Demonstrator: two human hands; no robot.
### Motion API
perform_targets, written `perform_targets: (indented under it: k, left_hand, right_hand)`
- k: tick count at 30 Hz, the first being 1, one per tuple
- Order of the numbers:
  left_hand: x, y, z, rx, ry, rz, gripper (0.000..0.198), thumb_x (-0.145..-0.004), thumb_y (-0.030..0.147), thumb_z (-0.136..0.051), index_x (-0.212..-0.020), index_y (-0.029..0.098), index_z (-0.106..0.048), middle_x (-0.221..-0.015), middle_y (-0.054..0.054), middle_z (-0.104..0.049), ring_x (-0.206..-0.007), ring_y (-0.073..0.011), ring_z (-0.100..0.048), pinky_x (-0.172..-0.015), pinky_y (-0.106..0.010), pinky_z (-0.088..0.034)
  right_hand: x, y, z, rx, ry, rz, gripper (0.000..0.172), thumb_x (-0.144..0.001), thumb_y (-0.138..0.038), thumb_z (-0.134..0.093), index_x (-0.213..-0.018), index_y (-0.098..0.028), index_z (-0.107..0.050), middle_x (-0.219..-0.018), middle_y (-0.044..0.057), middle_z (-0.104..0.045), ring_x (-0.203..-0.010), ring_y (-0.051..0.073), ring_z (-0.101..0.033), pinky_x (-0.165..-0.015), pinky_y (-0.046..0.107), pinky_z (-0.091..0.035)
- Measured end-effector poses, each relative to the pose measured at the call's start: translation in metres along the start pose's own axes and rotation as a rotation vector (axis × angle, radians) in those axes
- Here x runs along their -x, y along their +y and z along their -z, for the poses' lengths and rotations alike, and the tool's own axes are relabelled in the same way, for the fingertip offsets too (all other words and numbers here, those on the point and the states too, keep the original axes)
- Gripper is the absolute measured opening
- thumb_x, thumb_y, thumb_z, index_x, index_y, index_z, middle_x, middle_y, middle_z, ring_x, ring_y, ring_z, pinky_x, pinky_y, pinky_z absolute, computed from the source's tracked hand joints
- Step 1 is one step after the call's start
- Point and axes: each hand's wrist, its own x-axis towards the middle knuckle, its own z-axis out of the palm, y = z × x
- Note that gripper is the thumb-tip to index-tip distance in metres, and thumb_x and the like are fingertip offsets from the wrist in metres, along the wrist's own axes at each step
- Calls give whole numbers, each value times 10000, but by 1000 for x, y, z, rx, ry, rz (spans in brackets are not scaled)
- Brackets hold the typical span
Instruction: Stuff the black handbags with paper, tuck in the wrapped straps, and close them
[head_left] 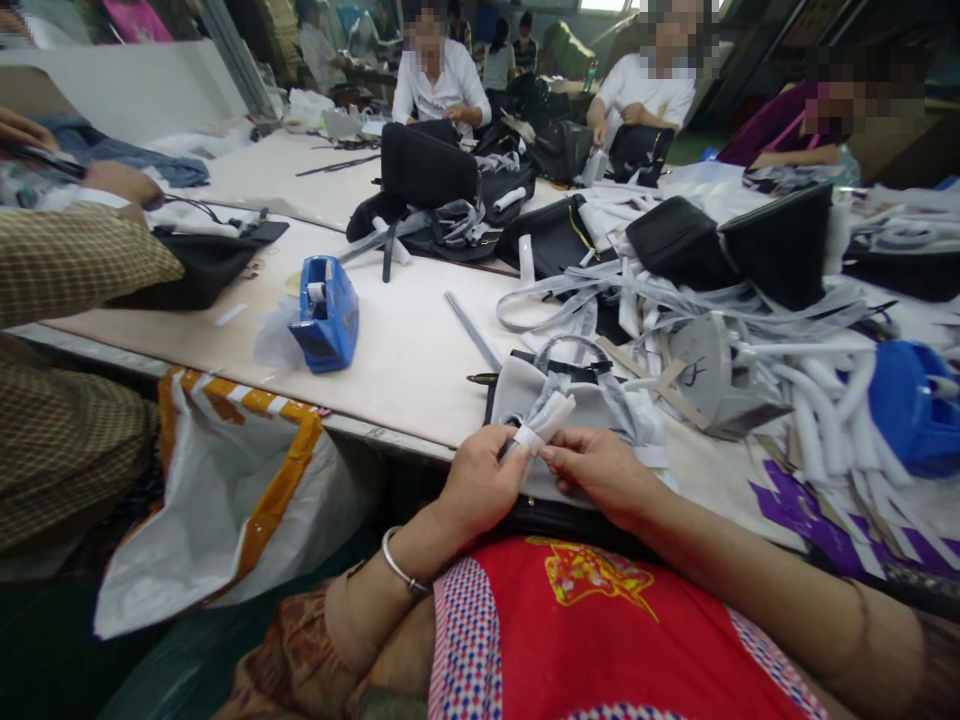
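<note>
Head view: clear-wrapped bundle (pixel 553 412) gripped by left hand (pixel 484 478); its white band (pixel 529 438) pinched by right hand (pixel 596 468).
Bag (pixel 519 383): one, grey-faced, black-edged, laid beneath both hands.
Blue dispensers (pixel 330 325): two, widely separated.
Right side: crowded by white tubes (pixel 821 405), black bags (pixel 780 240).

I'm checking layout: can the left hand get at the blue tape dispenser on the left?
Probably yes: nothing blocks the left hand from the blue tape dispenser, though that hand holds white wrapping.
</note>
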Motion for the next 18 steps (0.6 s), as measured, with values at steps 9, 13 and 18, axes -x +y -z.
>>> perform_targets:
  k: [9,13,18]
  left_hand:
    - [-7,-14,9,547,-228,235,362,-876,423,-613,-1041,112,-697,-871,-58,-678,-721,-140,-557,-651,-238,-430]
    - [-6,-16,9,686,-271,245,358,-899,415,-603,-1066,113,-697,-864,-63,-676,-726,-137,-561,-672,-241,-428]
    - [-8,-18,9,789,-295,261,394,-905,429,-600,-1089,92,-692,-847,-85,-681,-700,-141,-564,-699,-265,-443]
  right_hand:
    - [-3,4,-5,-41,41,177,281,-725,-454,-654,-658,-190,-581,-583,-31,-527,-547,115,-466,-545,247,-379]
    - [-8,8,-6,-46,2,109,309,-748,-472,-649,-656,-180,-606,-579,-21,-545,-506,111,-452,-503,247,-354]
    - [-10,9,-7,-173,-62,146,276,-776,-393,-625,-608,-178,-583,-569,-25,-550,-487,96,-450,-504,231,-359]
